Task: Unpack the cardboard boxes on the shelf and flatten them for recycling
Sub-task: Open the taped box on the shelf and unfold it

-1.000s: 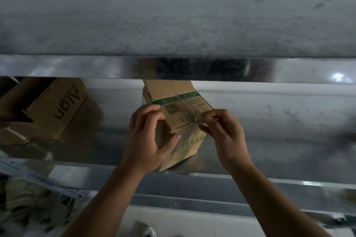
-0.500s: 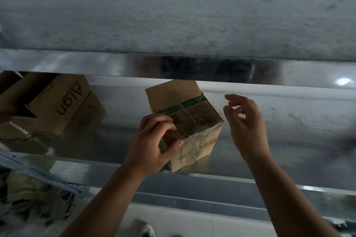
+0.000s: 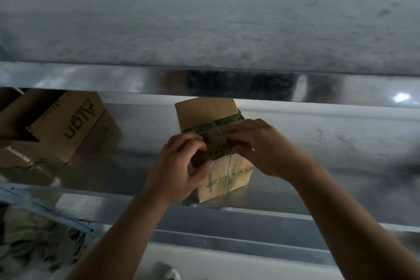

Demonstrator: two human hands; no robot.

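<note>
Both arms are bare: the left forearm and the right forearm show skin from the wrists to the picture's lower edge, crossing the front lip of the shiny grey metal shelf. Above that lip, the left hand and right hand are bare too, with a short, pale nail on the left thumb among the fingers. Below the lip sits the blurred toe of a pale shoe.
</note>
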